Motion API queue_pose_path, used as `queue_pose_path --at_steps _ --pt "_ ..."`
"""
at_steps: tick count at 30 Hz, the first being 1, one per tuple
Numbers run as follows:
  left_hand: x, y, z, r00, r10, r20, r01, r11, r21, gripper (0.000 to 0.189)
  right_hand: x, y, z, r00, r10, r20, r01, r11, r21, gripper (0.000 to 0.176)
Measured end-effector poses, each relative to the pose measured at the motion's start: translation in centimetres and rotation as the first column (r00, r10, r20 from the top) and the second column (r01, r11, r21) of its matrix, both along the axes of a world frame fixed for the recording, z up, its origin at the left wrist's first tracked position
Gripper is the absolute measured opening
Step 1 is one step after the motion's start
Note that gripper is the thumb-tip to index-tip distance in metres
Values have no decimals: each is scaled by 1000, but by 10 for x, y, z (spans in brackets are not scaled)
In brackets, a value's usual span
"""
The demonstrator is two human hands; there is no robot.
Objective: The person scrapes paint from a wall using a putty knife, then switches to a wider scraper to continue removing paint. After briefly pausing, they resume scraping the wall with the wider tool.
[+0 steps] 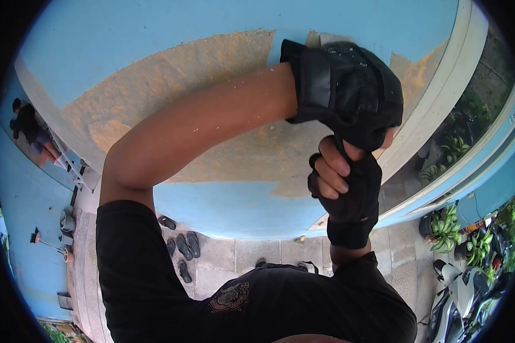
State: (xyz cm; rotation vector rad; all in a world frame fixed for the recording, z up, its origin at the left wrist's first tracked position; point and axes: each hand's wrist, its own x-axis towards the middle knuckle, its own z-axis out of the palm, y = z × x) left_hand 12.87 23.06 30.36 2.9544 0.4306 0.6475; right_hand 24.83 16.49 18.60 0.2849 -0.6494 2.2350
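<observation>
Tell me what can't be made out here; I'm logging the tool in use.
Head view: what the right hand grips, buried between the two hands.
Head view: fingers of the left hand, behind the back of that hand.
Head view: the person at far left, too small for detail.

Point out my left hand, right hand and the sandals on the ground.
left hand (349,91), head view, back of the black glove.
right hand (353,194), head view, glove below the bare fingers.
sandals (182,247), head view, one dark sandal's sole.
</observation>
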Motion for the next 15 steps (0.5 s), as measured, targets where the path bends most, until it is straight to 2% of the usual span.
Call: queue_pose_path --at_steps 3,6,9,11,15 --pt "-2 -1 2 999 -1 -53 1 1000 -3 9 -3 6 -5 1000 -7 -22 7 999 37 20" --pt "-1 -1 -7 1000 -5 -22 8 991 137 9 -1 -4 -4 1000 -13 17 12 999 51 21" --pt "-4 -1 -7 997 -48 66 41 992 116 9 -6 0 -4 1000 -17 3 16 1000 14 21" --pt "-5 -5 1 1000 -3 0 3 967 255 8 -10 2 -5 999 -16 -43 20 995 98 19" --pt "-5 -5 -2 1000 23 10 -24 988 155 8 -6 -7 0 999 -44 15 43 998 40 18"
